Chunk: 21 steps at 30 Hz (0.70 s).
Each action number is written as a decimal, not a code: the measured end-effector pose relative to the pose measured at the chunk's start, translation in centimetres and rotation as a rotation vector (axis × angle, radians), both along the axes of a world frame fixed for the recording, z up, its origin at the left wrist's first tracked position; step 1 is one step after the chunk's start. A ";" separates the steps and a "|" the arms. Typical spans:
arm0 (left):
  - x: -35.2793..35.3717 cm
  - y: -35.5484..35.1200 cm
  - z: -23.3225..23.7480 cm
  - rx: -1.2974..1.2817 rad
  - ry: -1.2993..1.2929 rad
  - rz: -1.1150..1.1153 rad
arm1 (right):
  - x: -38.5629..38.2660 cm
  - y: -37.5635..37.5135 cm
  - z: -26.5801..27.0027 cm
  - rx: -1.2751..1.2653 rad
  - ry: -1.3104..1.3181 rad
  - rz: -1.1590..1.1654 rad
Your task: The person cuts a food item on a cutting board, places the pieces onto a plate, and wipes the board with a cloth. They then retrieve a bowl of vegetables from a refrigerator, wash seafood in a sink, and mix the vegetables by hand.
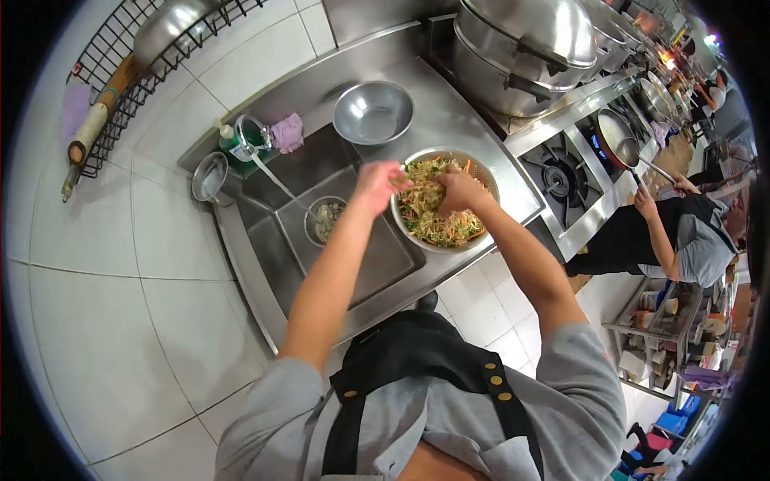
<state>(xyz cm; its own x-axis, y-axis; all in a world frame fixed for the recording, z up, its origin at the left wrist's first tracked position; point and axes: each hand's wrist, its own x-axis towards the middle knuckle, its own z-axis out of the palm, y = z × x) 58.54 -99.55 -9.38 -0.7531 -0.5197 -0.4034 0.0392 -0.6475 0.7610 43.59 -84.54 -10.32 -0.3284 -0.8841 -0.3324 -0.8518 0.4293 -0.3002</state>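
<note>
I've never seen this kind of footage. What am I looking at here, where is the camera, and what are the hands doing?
There is no machine here: a person works with bare hands, and the single fisheye picture comes from a camera on that person's head, looking down past the apron. The left hand and right hand are both in shredded vegetables that fill a metal bowl resting on the edge of a steel sink. The fingers curl into the shreds; whether they grip any is unclear. A stream of water falls into the sink, an empty steel bowl sits behind, and a co-worker stands at the stove to the right.
</note>
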 end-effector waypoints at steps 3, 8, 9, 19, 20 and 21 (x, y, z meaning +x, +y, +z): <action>-1.7 -5.7 -2.5 -0.168 -0.256 0.182 | -1.5 0.5 1.6 -0.162 -0.075 -0.097; -4.2 -12.5 -6.9 0.043 -0.483 0.099 | -1.9 1.6 1.0 -0.106 -0.102 -0.129; -4.5 -13.1 -7.8 0.050 -0.478 0.086 | -0.5 2.3 1.3 -0.126 0.008 -0.101; -0.8 -12.5 -4.8 0.000 -0.332 0.165 | -0.9 2.8 2.6 -0.345 -0.182 -0.421; 0.2 -12.0 -4.0 -0.072 -0.355 0.154 | -1.0 2.9 2.8 -0.348 -0.186 -0.416; 1.2 -11.8 -3.5 -0.103 -0.365 0.146 | -1.1 3.0 3.0 -0.323 -0.198 -0.436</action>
<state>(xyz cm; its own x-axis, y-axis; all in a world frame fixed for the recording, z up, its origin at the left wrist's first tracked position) 59.72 -111.34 -12.88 -0.4853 -0.6625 -0.5706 -0.1592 -0.5747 0.8027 42.51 -81.50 -7.28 -0.6445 -0.7476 -0.1602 -0.5307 0.5882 -0.6103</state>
